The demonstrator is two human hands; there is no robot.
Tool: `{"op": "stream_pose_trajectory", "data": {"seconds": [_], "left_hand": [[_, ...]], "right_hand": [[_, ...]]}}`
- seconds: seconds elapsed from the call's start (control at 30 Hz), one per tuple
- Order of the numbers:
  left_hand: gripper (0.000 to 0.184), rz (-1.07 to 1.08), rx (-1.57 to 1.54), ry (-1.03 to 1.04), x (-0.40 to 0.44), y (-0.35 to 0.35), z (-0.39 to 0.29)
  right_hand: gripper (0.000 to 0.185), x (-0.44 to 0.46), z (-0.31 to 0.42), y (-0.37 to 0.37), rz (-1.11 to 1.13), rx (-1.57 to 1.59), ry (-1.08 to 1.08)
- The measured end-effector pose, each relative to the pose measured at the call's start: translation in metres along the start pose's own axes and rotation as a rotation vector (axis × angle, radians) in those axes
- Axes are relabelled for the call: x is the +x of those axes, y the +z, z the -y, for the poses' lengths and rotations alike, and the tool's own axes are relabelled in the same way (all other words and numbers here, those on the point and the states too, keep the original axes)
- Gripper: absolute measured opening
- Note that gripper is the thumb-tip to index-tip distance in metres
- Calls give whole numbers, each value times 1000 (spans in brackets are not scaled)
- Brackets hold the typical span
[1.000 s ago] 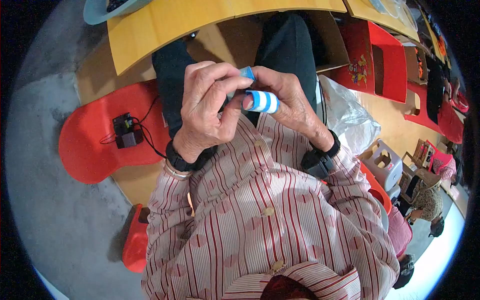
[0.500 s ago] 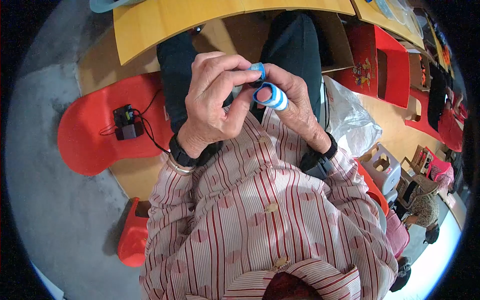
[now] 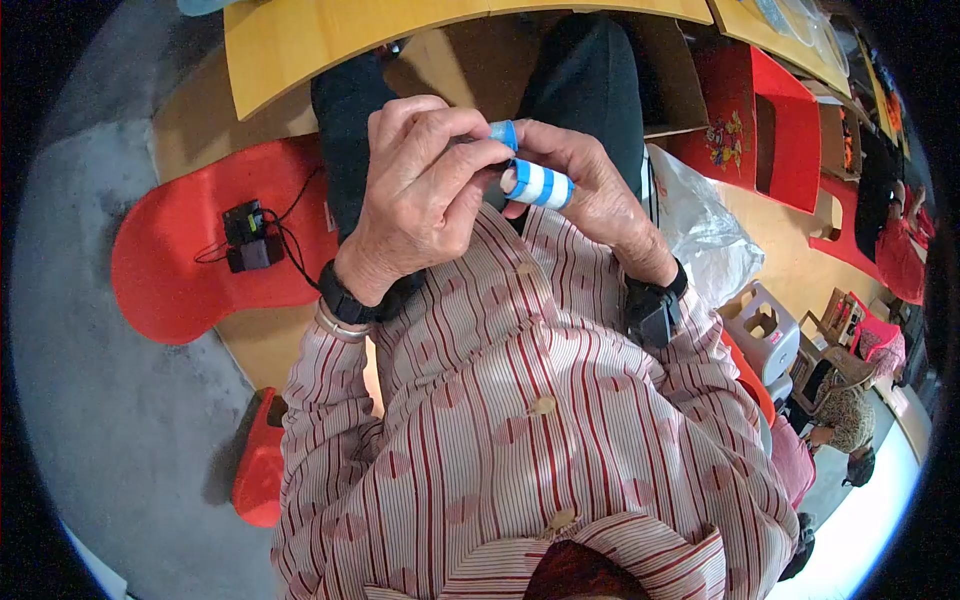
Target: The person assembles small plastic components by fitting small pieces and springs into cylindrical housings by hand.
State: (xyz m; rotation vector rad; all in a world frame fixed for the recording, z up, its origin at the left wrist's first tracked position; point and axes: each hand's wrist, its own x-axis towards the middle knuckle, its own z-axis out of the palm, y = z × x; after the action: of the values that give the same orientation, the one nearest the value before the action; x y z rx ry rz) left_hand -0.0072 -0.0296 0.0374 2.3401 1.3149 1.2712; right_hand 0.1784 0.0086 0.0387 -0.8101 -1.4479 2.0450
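Note:
My left hand (image 3: pixel 425 185) is closed in a pinch, its thumb and fingers together on a small blue band or cap (image 3: pixel 503 135). That blue piece sits where the fingertips of both hands meet. I cannot tell whether it is held or worn around a right fingertip. Around the thumb of my right hand (image 3: pixel 600 190) is a blue-and-white striped sleeve (image 3: pixel 540 185), with the thumb tip showing at its open end. The other right fingers are bent in behind the blue piece, partly hidden. Both hands are above my lap.
A wooden table edge (image 3: pixel 450 22) runs in front of me. To the left, a red stool (image 3: pixel 170 250) carries a small black device (image 3: pixel 250 235) with cables. On the right are a clear plastic bag (image 3: pixel 700 230), a red chair (image 3: pixel 785 130), a grey stool (image 3: pixel 765 335) and a person (image 3: pixel 845 415).
The striped sleeve has turned from showing its open end to lying more sideways. My left hand and the blue piece have shifted slightly left.

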Motion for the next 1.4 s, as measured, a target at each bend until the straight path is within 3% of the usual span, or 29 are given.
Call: {"op": "stream_pose_trajectory", "data": {"seconds": [0.17,0.47,0.77,0.97,1.07,1.4], "left_hand": [[30,35,-22,8,0,-3,2],[29,57,-116,-33,7,-6,-2],[26,63,-106,-32,5,-4,1],[27,80,-86,-24,5,-3,-2],[27,75,-90,-22,4,-3,-3],[31,48,-56,-17,1,-7,-2]], "right_hand": [[33,1,-3,-6,58,-121,-18],[30,0,-2,-7,110,54,23],[43,0,1,-12,157,142,88],[44,4,-10,-14,126,35,23],[41,3,-2,-11,80,41,114],[39,2,-4,-5,47,-69,-78]]}}
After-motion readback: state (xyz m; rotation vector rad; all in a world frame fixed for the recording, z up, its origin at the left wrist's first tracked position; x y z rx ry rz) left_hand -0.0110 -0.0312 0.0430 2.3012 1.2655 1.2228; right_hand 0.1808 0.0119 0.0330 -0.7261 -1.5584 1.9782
